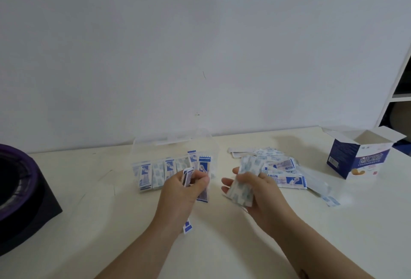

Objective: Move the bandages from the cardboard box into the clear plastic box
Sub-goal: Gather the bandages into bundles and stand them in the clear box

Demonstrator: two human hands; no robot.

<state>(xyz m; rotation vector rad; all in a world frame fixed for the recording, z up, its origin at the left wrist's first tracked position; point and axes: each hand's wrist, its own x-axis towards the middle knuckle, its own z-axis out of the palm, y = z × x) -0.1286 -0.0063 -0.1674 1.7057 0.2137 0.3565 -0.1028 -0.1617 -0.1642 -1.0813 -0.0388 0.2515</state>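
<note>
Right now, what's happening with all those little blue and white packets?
A person is packing them away. The left hand pinches a few wrapped blue-and-white bandages by the clear plastic box, where rows already stand. The right hand grips a small stack. A loose pile lies on the white table near the open blue-and-white cardboard box.

Left hand (184,192), right hand (263,192) close together, seemingly curled round bandages (241,193)
</note>
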